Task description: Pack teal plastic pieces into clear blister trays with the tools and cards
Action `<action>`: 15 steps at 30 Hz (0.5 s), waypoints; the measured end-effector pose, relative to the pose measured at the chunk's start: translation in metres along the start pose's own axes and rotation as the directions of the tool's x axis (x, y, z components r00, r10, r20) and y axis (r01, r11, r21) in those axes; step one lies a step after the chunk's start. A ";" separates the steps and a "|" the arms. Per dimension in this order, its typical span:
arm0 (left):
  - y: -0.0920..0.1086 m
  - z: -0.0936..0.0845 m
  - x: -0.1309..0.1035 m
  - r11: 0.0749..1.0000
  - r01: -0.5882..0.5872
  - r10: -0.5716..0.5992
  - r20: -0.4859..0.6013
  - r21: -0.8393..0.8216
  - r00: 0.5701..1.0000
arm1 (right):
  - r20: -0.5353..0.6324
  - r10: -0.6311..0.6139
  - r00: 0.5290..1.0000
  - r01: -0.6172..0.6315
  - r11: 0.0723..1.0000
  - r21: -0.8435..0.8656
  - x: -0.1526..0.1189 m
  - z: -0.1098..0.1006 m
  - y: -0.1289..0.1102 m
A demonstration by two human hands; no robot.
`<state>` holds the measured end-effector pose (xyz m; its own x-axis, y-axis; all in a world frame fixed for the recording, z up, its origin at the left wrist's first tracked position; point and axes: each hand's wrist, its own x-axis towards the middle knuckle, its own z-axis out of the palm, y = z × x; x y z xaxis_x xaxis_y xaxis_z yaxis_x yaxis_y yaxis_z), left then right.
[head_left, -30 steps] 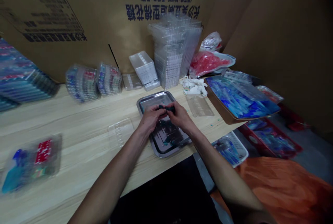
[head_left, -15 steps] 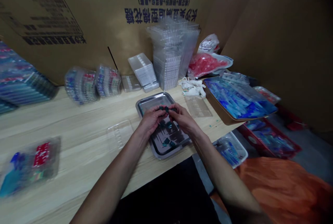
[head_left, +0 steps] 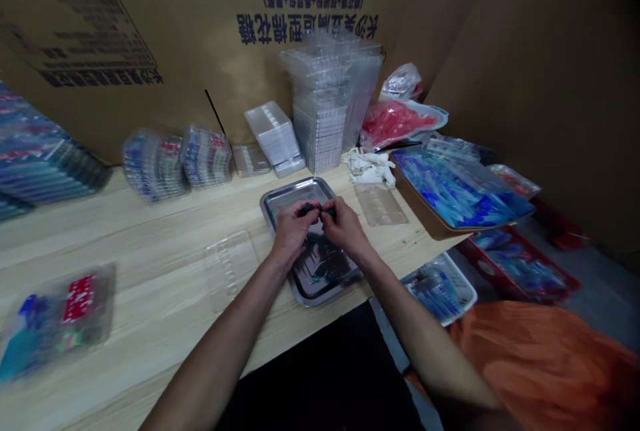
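Observation:
Both hands are raised over a silver metal tray (head_left: 310,296), their fingertips close together. My left hand (head_left: 294,229) pinches a small dark green piece (head_left: 307,209) between thumb and fingers. Another dark green piece (head_left: 330,213) is pinched in my right hand (head_left: 346,227); whether the two pieces are joined cannot be made out. Several dark green pieces (head_left: 323,271) lie in the tray below, partly hidden by the hands. A clear plastic blister tray (head_left: 229,264) rests on the table left of the metal tray, and another (head_left: 381,205) lies to its right.
Stacked clear trays (head_left: 320,131) stand behind. A cardboard box of blue pieces (head_left: 450,191) is at the right, above a white basket (head_left: 445,291) and a red crate (head_left: 530,271). Filled packs (head_left: 155,164) line the back left; one filled pack (head_left: 60,314) lies front left.
The fingertips have shifted slightly and the held dark pieces have turned a little between them. My right hand is more upright and closed round its piece. The view has moved slightly.

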<state>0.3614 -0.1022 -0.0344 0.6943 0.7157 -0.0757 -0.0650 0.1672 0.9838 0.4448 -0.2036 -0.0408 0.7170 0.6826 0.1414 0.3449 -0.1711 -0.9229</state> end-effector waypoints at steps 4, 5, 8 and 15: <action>0.000 -0.001 0.000 0.994 -0.045 0.046 -0.006 0.104 0.999 | -0.099 -0.018 0.995 0.002 0.987 -0.160 -0.002 0.002 -0.007; 0.001 0.000 -0.001 0.994 -0.037 0.038 -0.005 0.100 0.999 | -0.074 -0.014 0.997 0.002 0.988 -0.155 -0.002 0.002 -0.008; 0.004 0.002 -0.005 0.998 -0.004 0.003 0.009 0.060 1.000 | 0.008 -0.014 1.000 0.015 0.991 -0.131 0.000 0.002 -0.007; 0.015 -0.004 -0.004 0.974 0.184 -0.175 0.074 -0.134 0.982 | 0.088 0.090 0.992 -0.105 0.977 0.184 0.005 -0.011 -0.005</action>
<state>0.3550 -0.1003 -0.0200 0.7460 0.6231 -0.2348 -0.0319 0.3856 0.9221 0.4535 -0.2067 -0.0310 0.6893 0.7240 0.0260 0.1505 -0.1080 -0.9827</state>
